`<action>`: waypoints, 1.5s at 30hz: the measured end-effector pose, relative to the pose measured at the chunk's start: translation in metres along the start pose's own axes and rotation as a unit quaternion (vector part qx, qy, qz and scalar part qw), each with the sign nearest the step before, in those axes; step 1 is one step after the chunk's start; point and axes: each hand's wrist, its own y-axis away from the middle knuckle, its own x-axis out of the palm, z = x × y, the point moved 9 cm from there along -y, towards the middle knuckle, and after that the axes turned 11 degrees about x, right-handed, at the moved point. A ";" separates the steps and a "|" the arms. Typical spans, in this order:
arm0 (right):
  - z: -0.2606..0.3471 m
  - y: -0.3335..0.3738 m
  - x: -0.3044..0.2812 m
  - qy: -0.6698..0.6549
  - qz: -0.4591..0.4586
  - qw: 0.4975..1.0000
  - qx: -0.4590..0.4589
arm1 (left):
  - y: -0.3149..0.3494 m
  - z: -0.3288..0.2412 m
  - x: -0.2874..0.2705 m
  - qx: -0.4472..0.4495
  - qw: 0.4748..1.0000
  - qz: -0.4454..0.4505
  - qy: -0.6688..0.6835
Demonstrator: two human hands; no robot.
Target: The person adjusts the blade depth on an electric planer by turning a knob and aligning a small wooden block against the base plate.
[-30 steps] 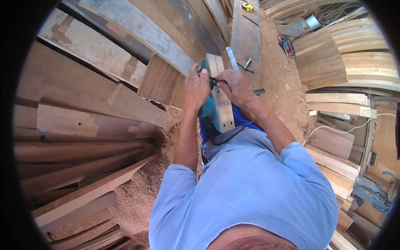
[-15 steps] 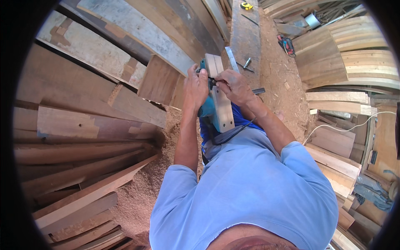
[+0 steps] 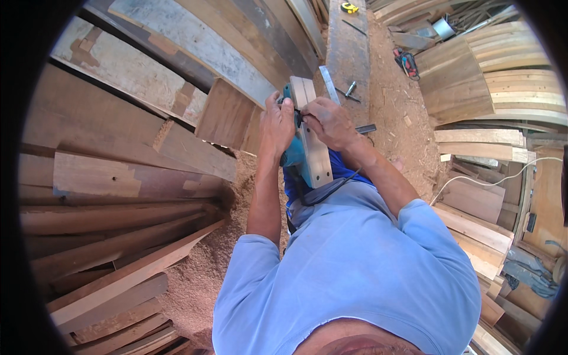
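Observation:
A teal electric hand planer [image 3: 292, 155] rests on my lap, its long, pale, wood-coloured sole [image 3: 320, 160] facing up. My left hand [image 3: 277, 125] is closed round the planer's left side, thumb pressed near the dark slot across its middle. My right hand [image 3: 331, 125] has its fingers pinched together at that slot. Whatever they hold is too small and too covered to name. Beyond my right hand lies a flat metal ruler [image 3: 329, 84]. Close to it is a small metal T-shaped tool [image 3: 351, 89]. A dark cord [image 3: 334, 192] runs over my lap.
A worn plank [image 3: 349, 56] extends ahead, with a yellow tape measure [image 3: 349, 7] at its far end. A red and black power tool [image 3: 406, 64] lies on the sawdust-covered floor [image 3: 399, 112]. Stacked boards [image 3: 112, 112] crowd the left; more lumber [image 3: 526, 89] stands on the right.
My right hand has shifted very slightly at the slot, and its fingers look more curled. The left hand and the planer stay nearly where they were.

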 end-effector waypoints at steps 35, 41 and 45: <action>-0.019 0.010 -0.007 -0.020 0.034 0.996 0.077 | 0.003 0.042 -0.004 -0.032 0.992 -0.006 0.123; -0.007 0.004 0.000 -0.053 0.022 0.998 0.035 | -0.003 0.046 -0.002 0.009 0.998 0.040 0.038; -0.008 0.000 0.009 -0.059 0.034 0.997 0.026 | -0.004 0.037 -0.001 0.002 0.998 0.065 0.020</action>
